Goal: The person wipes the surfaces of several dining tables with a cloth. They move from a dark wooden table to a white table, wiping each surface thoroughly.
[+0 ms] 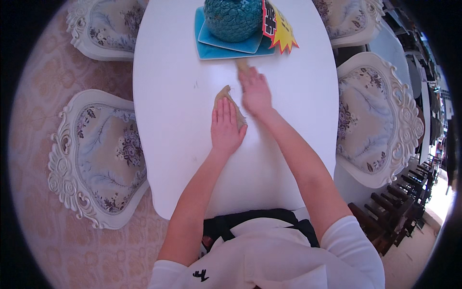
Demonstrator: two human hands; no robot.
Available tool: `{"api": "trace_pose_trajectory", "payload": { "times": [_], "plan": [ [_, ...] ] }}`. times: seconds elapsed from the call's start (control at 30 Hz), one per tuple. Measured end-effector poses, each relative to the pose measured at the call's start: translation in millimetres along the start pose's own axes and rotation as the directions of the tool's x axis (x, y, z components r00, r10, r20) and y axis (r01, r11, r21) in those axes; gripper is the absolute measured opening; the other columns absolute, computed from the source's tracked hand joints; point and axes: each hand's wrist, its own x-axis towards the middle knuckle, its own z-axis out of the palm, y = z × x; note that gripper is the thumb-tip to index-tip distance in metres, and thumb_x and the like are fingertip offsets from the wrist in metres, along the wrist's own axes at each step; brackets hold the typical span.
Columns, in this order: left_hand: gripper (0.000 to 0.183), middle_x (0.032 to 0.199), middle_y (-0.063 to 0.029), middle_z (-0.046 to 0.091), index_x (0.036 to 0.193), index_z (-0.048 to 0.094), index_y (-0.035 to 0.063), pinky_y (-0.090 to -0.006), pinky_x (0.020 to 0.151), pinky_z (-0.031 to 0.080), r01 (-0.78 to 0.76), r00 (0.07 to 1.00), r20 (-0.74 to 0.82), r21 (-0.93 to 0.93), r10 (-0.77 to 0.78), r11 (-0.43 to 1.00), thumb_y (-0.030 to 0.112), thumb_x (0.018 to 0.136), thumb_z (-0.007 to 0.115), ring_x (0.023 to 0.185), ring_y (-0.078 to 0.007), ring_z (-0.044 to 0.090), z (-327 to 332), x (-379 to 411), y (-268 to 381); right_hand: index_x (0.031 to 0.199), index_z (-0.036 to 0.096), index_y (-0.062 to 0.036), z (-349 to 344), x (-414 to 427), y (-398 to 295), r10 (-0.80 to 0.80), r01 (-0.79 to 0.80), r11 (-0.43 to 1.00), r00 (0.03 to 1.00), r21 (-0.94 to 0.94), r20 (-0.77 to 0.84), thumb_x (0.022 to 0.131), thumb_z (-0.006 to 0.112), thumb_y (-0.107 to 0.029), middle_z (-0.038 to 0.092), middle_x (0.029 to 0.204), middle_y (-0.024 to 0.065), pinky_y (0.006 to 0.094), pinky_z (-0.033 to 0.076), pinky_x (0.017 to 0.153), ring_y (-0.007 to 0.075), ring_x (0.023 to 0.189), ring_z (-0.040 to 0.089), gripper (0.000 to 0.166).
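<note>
My left hand point(226, 124) lies flat, palm down, on a tan cloth point(223, 93) on the white table point(173, 144). The cloth is folded or bunched, with a frayed right edge, and part of it is hidden beneath the palm. To the right and farther forward, my right hand point(255, 88) is slightly blurred. A tan strip point(242, 64) shows at its fingertips, just before the blue plates; whether it is cloth or something else, I cannot tell. The fingers seem to hold or press this strip.
Two stacked blue square plates point(231, 50) bear a textured teal vase point(234, 20) at the table's far end. A yellow and red starburst sign point(283, 32) with writing leans beside it. Carved white upholstered chairs point(108, 155) flank the table on both sides, one near on the right point(368, 115).
</note>
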Motion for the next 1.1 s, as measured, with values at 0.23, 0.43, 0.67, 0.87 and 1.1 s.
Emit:
{"api": "trace_pose_trajectory", "payload": {
  "times": [0.23, 0.43, 0.67, 0.87, 1.1],
  "plan": [
    [0.082, 0.153, -0.0242, 0.023, 0.143, 0.029, -0.0075, -0.0477, 0.117, 0.015, -0.012, 1.0, -0.006, -0.018, 0.011, 1.0, 0.041, 0.085, 0.06, 0.144, -0.0368, 0.017, -1, 0, 1, 0.133, 0.05, -0.0015, 14, -21, -9, 0.028, -0.032, 0.999, 0.987, -0.029, -0.157, 0.085, 0.049, -0.008, 0.045, 0.139, 0.0227, 0.0485, 0.023, 0.114, 0.0388, 0.134, 0.037, 0.048],
    [0.08, 0.153, -0.0238, 0.023, 0.144, 0.028, -0.0067, -0.0475, 0.117, 0.014, -0.015, 0.998, 0.061, 0.009, 0.014, 1.0, 0.038, 0.086, 0.06, 0.145, -0.0357, 0.017, -1, 2, 1, 0.126, 0.053, -0.0027, -5, -31, 32, -0.072, 0.073, 0.997, 0.992, -0.002, -0.102, 0.089, 0.048, -0.009, 0.042, 0.144, 0.0182, 0.0488, 0.028, 0.112, 0.0346, 0.135, 0.037, 0.037],
    [0.082, 0.154, -0.0232, 0.021, 0.144, 0.029, -0.007, -0.049, 0.116, 0.015, -0.073, 0.995, 0.067, -0.085, 0.079, 0.994, 0.04, 0.085, 0.062, 0.144, -0.0357, 0.017, 22, 8, 68, 0.127, 0.055, -0.0024, -18, -45, 64, -0.029, 0.014, 0.997, 0.976, -0.072, -0.217, 0.087, 0.05, -0.009, 0.046, 0.139, 0.0205, 0.0478, 0.028, 0.113, 0.0373, 0.134, 0.038, 0.04],
    [0.081, 0.153, -0.0234, 0.023, 0.142, 0.032, -0.007, -0.0495, 0.116, 0.016, -0.1, 0.991, 0.078, -0.088, 0.107, 0.991, 0.039, 0.083, 0.064, 0.144, -0.0364, 0.019, 25, 8, 79, 0.12, 0.056, -0.0018, -48, -37, 134, -0.141, 0.147, 0.989, 0.973, 0.017, -0.183, 0.089, 0.05, -0.007, 0.049, 0.133, 0.0191, 0.0468, 0.034, 0.11, 0.034, 0.128, 0.045, 0.032],
    [0.081, 0.153, -0.0237, 0.024, 0.143, 0.031, -0.0069, -0.0486, 0.116, 0.015, -0.149, 0.985, 0.078, -0.067, 0.154, 0.987, 0.04, 0.084, 0.062, 0.144, -0.0362, 0.019, 30, 31, 103, 0.128, 0.055, -0.0036, -40, -42, 128, -0.058, 0.038, 0.996, 0.967, -0.085, -0.247, 0.08, 0.052, -0.003, 0.05, 0.133, 0.0182, 0.0456, 0.033, 0.11, 0.0369, 0.129, 0.042, 0.048]
  ]
}}
